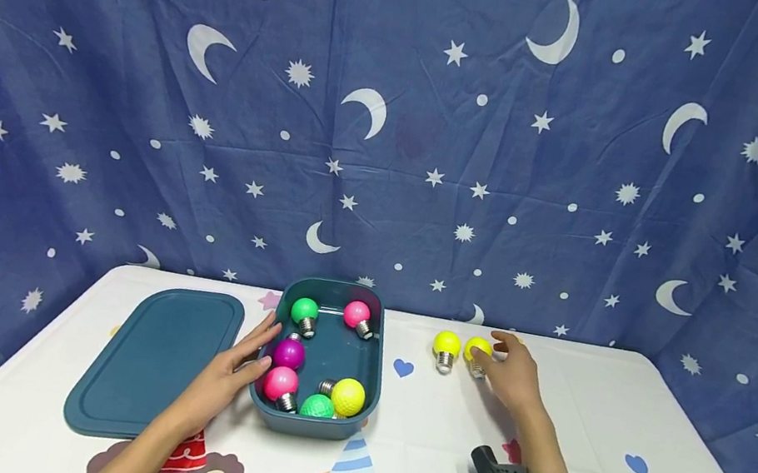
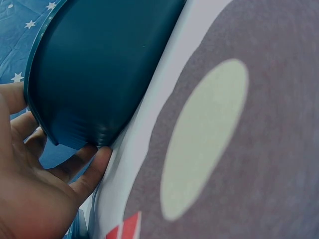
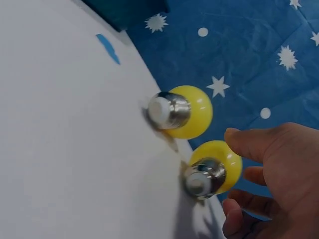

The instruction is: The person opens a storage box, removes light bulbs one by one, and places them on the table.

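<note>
My left hand [image 1: 222,380] lies along the left wall of a dark teal box [image 1: 311,427], straight fingers touching its side and rim. In the left wrist view, the thumb [image 2: 94,172] is low against the box wall [image 2: 107,64]. Inside the box lie several coloured light bulbs, among them a purple bulb [image 1: 289,353] and a yellow bulb [image 1: 348,397]. On the right, two yellow light bulbs stand side by side, screw bases towards me. My right hand [image 1: 514,375] is at the right-hand bulb [image 3: 230,158], thumb and fingers spread around its globe; the left-hand bulb [image 1: 447,343] is just beside it.
A flat teal lid [image 1: 154,366] lies on the table left of the box. The white tablecloth [image 1: 418,446] has printed cartoon figures. Behind the table hangs a blue curtain [image 1: 410,149] with moons and stars. A black wrist mount [image 1: 498,469] sits at my right wrist.
</note>
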The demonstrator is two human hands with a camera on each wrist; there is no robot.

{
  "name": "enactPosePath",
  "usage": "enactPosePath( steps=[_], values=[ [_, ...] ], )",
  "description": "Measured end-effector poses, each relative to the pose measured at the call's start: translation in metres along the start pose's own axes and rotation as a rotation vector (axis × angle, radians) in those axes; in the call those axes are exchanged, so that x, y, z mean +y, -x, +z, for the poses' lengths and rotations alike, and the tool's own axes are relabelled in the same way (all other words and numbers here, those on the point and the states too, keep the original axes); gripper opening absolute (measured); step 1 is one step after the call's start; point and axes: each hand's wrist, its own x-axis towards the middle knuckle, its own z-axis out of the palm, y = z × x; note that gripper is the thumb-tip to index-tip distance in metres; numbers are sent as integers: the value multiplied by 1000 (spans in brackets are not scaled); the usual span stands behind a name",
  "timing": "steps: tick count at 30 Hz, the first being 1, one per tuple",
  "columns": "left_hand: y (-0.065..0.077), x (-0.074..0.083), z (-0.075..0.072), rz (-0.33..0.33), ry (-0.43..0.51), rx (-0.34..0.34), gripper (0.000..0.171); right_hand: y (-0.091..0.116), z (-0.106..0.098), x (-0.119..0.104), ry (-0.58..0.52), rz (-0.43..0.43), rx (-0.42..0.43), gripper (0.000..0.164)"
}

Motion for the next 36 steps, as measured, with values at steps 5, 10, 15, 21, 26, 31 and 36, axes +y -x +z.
enactPosePath(
  steps=[5, 10, 15, 21, 26, 31, 36],
  values=[
    [0, 0, 1, -7, 3, 3, 53, 1, -12, -8, -8, -33, 39, 59],
    [2, 0, 0, -29, -21, 5, 52, 6, -20, -20, -38, -66, 63, 59],
    [3, 1, 0, -37, -20, 8, 52, 10, -25, -39, -60, -122, 86, 57],
    [0, 4, 2, -27, 9, 2, 53, 18, -27, -59, -74, -188, 83, 56],
    [1, 4, 2, -30, 10, 3, 52, 23, -20, -72, -86, -215, 44, 57],
    [1, 4, 1, -31, 10, 3, 52, 28, -13, -84, -97, -258, -2, 58],
    [0, 4, 1, -17, -1, 1, 52, 36, -7, -99, -113, -297, -50, 57]
  ],
)
